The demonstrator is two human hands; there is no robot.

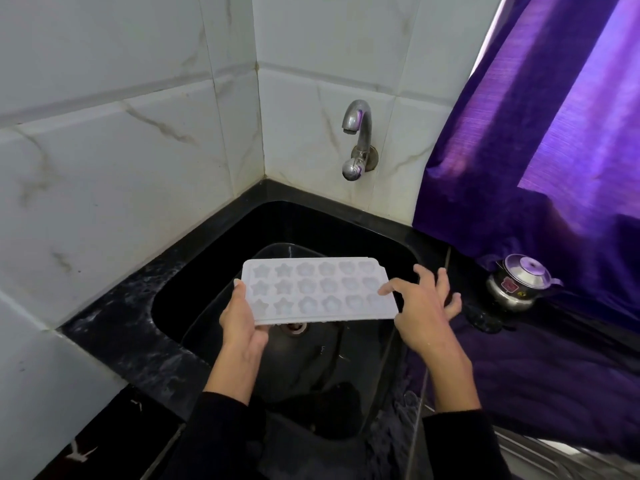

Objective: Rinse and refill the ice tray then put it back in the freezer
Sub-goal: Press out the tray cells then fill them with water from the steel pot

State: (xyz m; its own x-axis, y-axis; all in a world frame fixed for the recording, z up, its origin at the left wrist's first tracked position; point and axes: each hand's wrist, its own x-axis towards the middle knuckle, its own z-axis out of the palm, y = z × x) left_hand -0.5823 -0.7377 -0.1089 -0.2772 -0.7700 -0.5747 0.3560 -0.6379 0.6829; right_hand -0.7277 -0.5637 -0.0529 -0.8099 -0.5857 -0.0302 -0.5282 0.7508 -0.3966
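You are at the rinse step: your left hand (pixel 242 327) grips the ice tray (pixel 317 292) level over the black sink (pixel 207 251), while your right hand (pixel 424 303), fingers spread, touches its edge. The tap (pixel 356 133) runs dry; next, turn its knob.

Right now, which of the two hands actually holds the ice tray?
The left hand holds the ice tray, gripping its left end with the thumb on top. The right hand only touches the right edge with spread fingertips.
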